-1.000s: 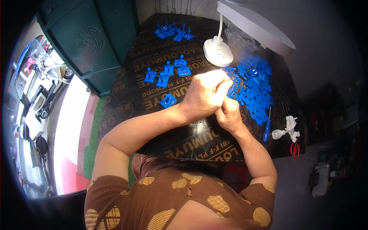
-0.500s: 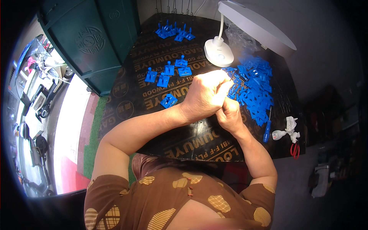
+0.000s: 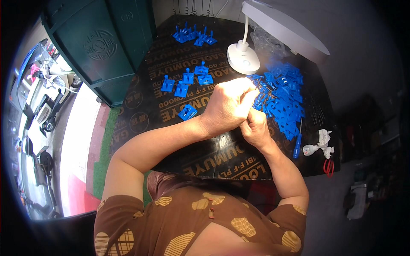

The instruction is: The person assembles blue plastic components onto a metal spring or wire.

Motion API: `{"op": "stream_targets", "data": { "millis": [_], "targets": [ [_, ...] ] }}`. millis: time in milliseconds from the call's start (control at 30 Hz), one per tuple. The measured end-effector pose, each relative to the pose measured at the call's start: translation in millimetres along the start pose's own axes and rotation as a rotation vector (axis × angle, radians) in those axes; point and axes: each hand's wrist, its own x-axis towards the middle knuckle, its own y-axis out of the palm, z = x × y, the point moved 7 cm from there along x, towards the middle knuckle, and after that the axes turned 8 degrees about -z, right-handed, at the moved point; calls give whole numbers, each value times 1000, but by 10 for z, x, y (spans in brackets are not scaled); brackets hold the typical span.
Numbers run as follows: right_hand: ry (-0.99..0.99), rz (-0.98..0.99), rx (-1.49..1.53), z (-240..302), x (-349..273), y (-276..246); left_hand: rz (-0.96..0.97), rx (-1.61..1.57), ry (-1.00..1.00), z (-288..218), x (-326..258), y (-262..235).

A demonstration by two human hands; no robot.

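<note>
My left hand (image 3: pixel 228 104) is closed in a fist over the table, its fingertips turned away from view. Against its underside, a little nearer to me, my right hand (image 3: pixel 257 126) is closed too, and the two touch. Whatever they grip is hidden behind the fingers. Just right of both hands spreads a heap of small blue plastic parts (image 3: pixel 284 96), with some small metal pieces among it. Left of my left hand sit several blue pieces (image 3: pixel 188 77) with upright knobs, and one blue piece (image 3: pixel 188 112) lies close to my left forearm.
Beyond stands a white desk lamp (image 3: pixel 243 58) beside clear plastic wrap (image 3: pixel 267 40). Another blue group (image 3: pixel 194 35) is at the far edge. A blue-handled screwdriver (image 3: pixel 297 146), white bottle (image 3: pixel 310 149), crumpled tissue (image 3: pixel 325 138) and red-handled tool (image 3: pixel 328 167) lie at right on the dark table (image 3: pixel 147 102).
</note>
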Motion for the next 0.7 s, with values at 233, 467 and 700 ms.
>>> {"op": "stream_targets", "data": {
  "millis": [233,467,700],
  "targets": [
    [-7,-8,-11,-20,-5,-2,4,7,1,5,1,5],
    [14,5,-2,1,2,2,4,8,0,17,-1,-1],
    [5,0,-7,-1,1,-3,5,6,-16,14,-2,5]
  ]
}}
